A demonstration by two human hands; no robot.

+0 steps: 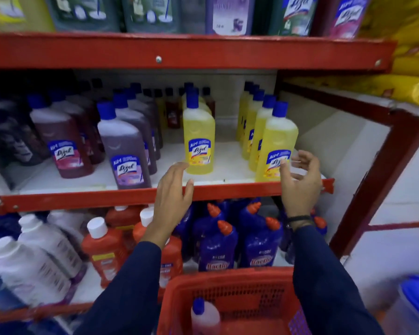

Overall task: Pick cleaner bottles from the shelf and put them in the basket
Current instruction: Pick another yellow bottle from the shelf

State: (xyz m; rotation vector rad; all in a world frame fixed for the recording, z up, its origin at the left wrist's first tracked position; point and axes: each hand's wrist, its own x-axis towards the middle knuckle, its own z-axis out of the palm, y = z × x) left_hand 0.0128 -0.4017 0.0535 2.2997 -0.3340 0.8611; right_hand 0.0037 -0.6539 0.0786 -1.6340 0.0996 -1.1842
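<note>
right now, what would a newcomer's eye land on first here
Two open hands, the left hand and right hand, reach for yellow bottles on the middle red shelf. Below, a red basket already holds one purple bottle.

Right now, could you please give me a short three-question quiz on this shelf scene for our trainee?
1. True or false: the red basket already holds a bottle.
2. Which hand is nearest the front yellow bottle at the shelf edge? A) left hand B) right hand
3. What colour are the caps on the yellow bottles?

Key: 1 true; 2 B; 3 blue.
</note>
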